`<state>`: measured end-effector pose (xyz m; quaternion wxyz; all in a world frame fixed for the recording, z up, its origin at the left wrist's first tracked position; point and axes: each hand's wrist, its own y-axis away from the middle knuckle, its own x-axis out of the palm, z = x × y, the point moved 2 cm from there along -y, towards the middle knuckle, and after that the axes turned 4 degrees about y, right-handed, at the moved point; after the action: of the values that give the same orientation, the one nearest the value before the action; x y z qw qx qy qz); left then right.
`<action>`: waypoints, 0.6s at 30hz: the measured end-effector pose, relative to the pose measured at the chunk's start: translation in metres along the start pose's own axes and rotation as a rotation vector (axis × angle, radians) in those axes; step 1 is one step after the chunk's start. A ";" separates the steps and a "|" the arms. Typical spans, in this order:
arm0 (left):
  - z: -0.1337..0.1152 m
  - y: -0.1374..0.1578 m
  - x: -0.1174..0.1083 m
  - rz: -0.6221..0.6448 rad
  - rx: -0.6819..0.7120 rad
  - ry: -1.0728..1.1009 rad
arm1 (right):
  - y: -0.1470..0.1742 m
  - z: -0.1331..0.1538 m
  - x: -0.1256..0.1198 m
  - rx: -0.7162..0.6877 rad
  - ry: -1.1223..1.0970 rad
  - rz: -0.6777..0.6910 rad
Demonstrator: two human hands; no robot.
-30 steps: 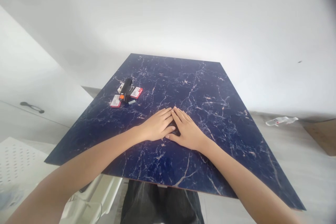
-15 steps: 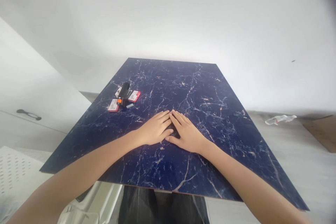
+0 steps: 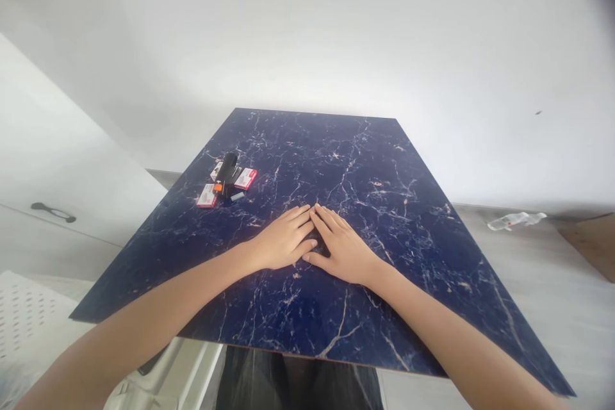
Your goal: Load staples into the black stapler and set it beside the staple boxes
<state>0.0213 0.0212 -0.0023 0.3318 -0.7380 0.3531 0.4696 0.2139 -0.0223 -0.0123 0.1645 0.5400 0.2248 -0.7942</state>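
My left hand (image 3: 287, 238) and my right hand (image 3: 343, 246) lie palm down on the dark blue, marble-patterned table (image 3: 312, 160), fingertips meeting near its middle. Both are open with fingers stretched out, and neither holds anything. Beyond my left hand, toward the table's left side, sits a small cluster of items. In it a black cylindrical object (image 3: 227, 165) lies among red-and-white boxes, one at the right (image 3: 246, 178) and one at the left (image 3: 207, 196). An orange patch (image 3: 218, 187) shows at the near end of the black object. A small grey piece (image 3: 237, 196) lies beside it.
A white cabinet with a dark handle (image 3: 52, 212) stands at the left. Below it is a white perforated surface (image 3: 24, 314). On the floor at the right lie a clear plastic item (image 3: 515, 221) and a brown cardboard box (image 3: 590, 240). A pale wall (image 3: 312, 32) rises behind the table.
The whole view has shifted very slightly, with the table appearing a little lower. My hands keep the same pose on the table, and the items have not moved.
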 end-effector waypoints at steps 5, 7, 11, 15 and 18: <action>-0.001 0.000 -0.002 -0.045 0.049 -0.017 | 0.001 0.000 0.001 -0.003 0.006 -0.005; 0.006 0.001 -0.013 -0.110 0.058 -0.044 | 0.001 -0.001 0.001 0.000 0.002 -0.015; 0.052 0.014 -0.062 -0.410 -0.194 -0.164 | 0.003 -0.002 -0.003 0.005 -0.040 -0.062; 0.121 0.045 -0.102 -0.571 -0.702 -0.249 | 0.002 -0.002 -0.011 0.039 -0.096 -0.199; 0.153 0.058 -0.104 -0.453 -0.795 -0.057 | 0.000 -0.004 -0.017 0.072 -0.107 -0.304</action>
<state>-0.1297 0.1377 0.0330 0.1269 -0.8535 -0.0339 0.5043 0.2234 -0.0193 0.0022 0.0349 0.4624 0.2661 -0.8451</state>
